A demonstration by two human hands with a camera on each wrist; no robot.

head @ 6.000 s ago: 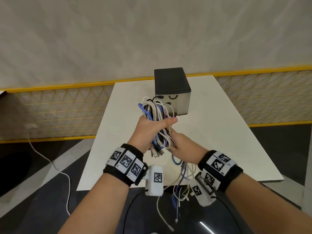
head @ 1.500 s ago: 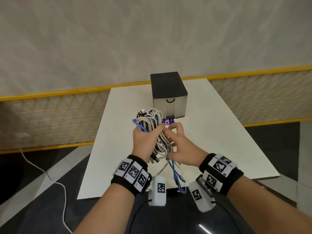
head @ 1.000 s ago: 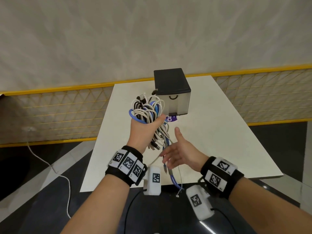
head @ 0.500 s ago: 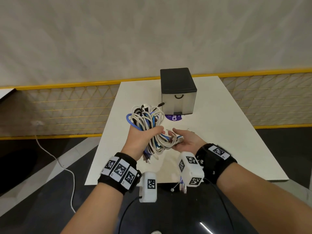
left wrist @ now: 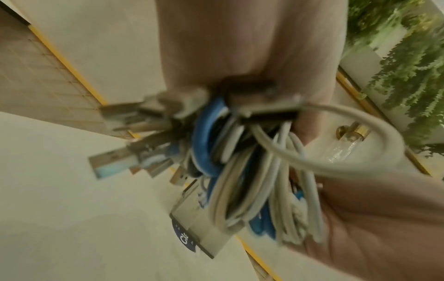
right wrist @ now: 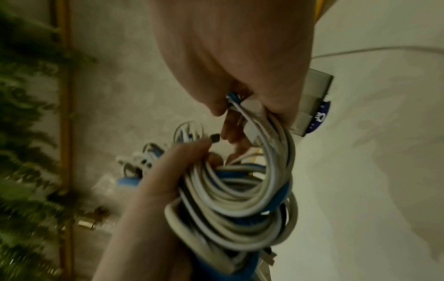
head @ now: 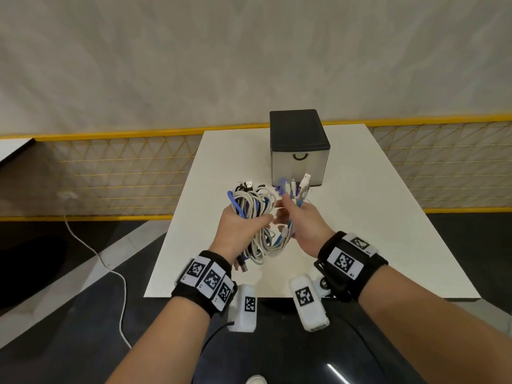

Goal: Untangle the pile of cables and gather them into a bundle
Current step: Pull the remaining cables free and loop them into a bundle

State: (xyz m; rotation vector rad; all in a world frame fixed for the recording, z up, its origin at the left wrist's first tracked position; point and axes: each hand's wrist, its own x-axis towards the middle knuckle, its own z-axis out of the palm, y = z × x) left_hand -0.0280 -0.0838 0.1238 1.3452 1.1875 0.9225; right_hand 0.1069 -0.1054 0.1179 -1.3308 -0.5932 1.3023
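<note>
A: Obs. — the cable bundle (head: 250,214) is held in the air above the near half of the white table (head: 374,217), nothing of it resting on the top. Left hand (head: 238,231) is wrapped round the middle of the coils.

B: And the right hand (head: 303,224)?

A: Fingers curled round a cluster of plug ends (head: 295,188), which stick up towards the black drawer box (head: 299,145) at the far side.

B: Handling?

A: Judged light, limp, somewhat springy; smooth jackets, so loops may slide out of a loose hold. Loops and some plugs hang below the left fist.

B: Best hold?

A: Round the waist of the coils, all strands enclosed; plugs are the only stiff parts, good for pulling strands straight.
</note>
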